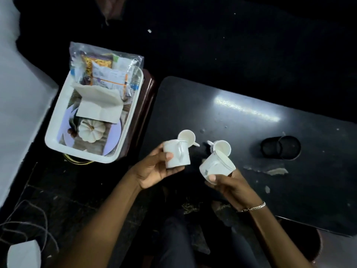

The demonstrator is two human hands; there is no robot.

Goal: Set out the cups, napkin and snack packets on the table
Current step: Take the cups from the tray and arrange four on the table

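Note:
My left hand (pixel 154 167) grips a white cup (pixel 176 154) by its side, handle facing me, above the near left corner of the dark table (pixel 270 151). My right hand (pixel 228 182) holds a second white cup (pixel 216 166), tilted with its mouth to the right. Two more white cups stand on the table just beyond: one (pixel 186 137) behind the left cup, one (pixel 223 147) behind the right cup. A white napkin (pixel 98 105) and a clear bag of snack packets (pixel 104 68) lie in the white tray (pixel 56 140) at left.
The tray rests on a dark wooden stand (pixel 146 97) next to the table's left end. A black mesh holder (pixel 280 147) lies on its side on the table to the right. Chipped patches (pixel 270 170) mark the tabletop. Cables (pixel 29 225) trail on the floor at lower left.

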